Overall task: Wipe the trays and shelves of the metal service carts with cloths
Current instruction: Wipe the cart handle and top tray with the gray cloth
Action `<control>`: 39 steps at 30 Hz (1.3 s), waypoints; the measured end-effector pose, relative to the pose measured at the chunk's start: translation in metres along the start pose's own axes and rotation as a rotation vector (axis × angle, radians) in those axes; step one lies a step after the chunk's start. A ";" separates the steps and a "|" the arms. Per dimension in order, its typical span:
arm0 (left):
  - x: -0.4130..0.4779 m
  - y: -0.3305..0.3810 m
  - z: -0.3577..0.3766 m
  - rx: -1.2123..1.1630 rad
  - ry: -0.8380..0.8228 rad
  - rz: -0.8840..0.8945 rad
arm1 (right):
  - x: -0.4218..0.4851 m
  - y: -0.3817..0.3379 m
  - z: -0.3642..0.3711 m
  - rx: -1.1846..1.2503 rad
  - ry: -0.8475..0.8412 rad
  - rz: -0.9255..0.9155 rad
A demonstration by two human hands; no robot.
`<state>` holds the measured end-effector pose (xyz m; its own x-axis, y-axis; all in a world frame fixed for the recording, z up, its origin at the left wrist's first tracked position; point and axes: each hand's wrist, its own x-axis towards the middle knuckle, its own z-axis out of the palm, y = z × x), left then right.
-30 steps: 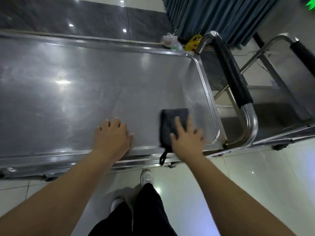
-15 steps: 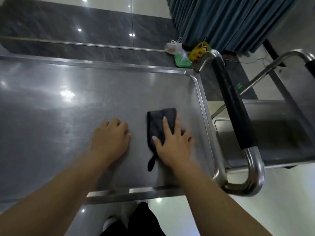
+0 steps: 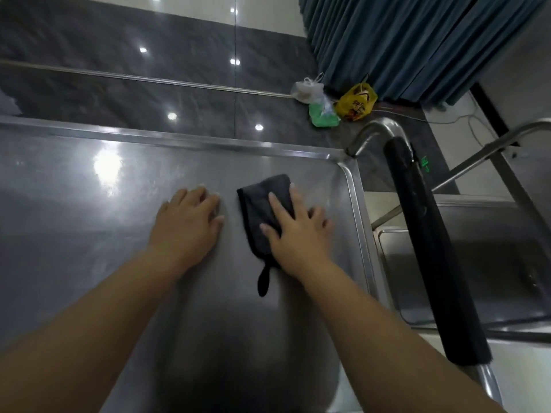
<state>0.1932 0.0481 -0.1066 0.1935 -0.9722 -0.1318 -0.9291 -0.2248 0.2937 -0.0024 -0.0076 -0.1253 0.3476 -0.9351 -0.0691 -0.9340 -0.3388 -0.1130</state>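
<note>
The top tray [image 3: 74, 180] of a steel service cart fills the left and middle of the head view. A dark grey cloth [image 3: 262, 201] with a small hanging loop lies flat on it near the right rim. My right hand [image 3: 298, 234] presses on the cloth with spread, straight fingers. My left hand [image 3: 187, 225] rests flat on the bare metal just left of the cloth, holding nothing.
The cart's handle with a black foam grip [image 3: 432, 248] runs along the right end. A second cart's tray [image 3: 492, 263] stands to the right of it. Plastic bags [image 3: 354, 102] lie on the floor by a blue curtain [image 3: 417, 40].
My right hand has pushed the cloth away from the near edge toward the tray's far right corner. My left hand has slid forward beside it.
</note>
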 end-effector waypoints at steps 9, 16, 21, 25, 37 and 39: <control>0.009 0.000 0.005 0.078 0.015 -0.018 | 0.102 0.031 -0.017 0.033 -0.048 0.547; 0.006 -0.003 0.009 0.079 0.025 -0.035 | 0.107 0.032 -0.016 0.005 -0.085 0.189; 0.004 0.000 0.010 0.086 0.024 -0.032 | 0.088 0.034 -0.018 -0.003 -0.068 0.498; 0.003 -0.002 0.010 0.124 -0.066 -0.026 | 0.047 0.022 -0.005 -0.039 -0.077 0.057; -0.101 -0.004 0.006 0.033 -0.113 0.094 | -0.113 0.024 0.002 -0.075 -0.119 0.103; -0.127 -0.011 0.007 0.033 -0.115 0.090 | -0.135 0.035 -0.003 -0.078 -0.151 0.319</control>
<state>0.1765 0.1743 -0.1000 0.0730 -0.9740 -0.2146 -0.9513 -0.1326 0.2783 -0.0818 0.1067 -0.1170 0.0404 -0.9712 -0.2346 -0.9989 -0.0449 0.0136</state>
